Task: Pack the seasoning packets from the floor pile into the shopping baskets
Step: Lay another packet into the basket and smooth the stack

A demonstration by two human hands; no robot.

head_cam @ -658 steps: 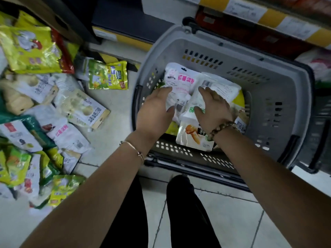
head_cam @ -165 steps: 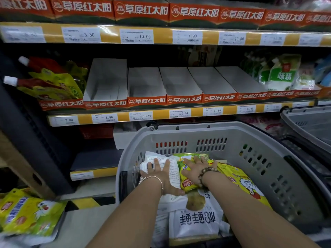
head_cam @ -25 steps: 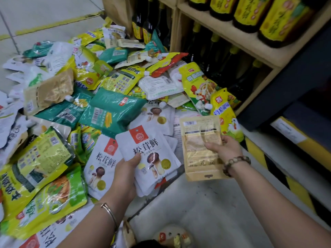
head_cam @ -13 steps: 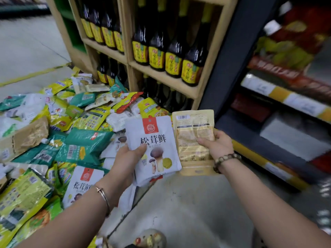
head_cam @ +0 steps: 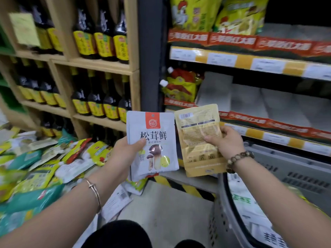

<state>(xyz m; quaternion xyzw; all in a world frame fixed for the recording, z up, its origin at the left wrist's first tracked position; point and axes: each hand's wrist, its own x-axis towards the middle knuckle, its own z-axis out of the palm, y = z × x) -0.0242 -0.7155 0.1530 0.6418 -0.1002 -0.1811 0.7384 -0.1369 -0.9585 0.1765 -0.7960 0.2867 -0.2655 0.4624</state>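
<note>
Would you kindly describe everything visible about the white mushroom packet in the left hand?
The white mushroom packet is a flat, glossy pouch, upright, front facing the camera: red logo tab on top, black characters, mushroom picture below. The left hand grips one side edge, thumb on front, beside the tan packet.

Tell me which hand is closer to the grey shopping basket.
Right. The right hand, gripping the tan packet, is just above the grey basket's left rim; the left hand, gripping the white mushroom packet, is farther left, by the floor pile.
</note>
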